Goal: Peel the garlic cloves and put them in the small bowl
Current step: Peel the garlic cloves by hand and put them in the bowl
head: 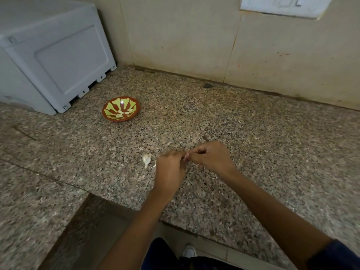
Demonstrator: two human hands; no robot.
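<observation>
My left hand and my right hand meet fingertip to fingertip just above the granite counter. Between them they pinch a garlic clove, almost wholly hidden by the fingers. An unpeeled white garlic clove lies on the counter just left of my left hand, and a sliver of skin or another clove peeks out beside that hand. The small bowl, brown with a yellow-green pattern, stands farther back to the left, with a few pale peeled cloves inside.
A grey plastic appliance stands at the back left, close to the bowl. A tiled wall with a switch plate runs behind the counter. The counter's front edge steps down near my left forearm.
</observation>
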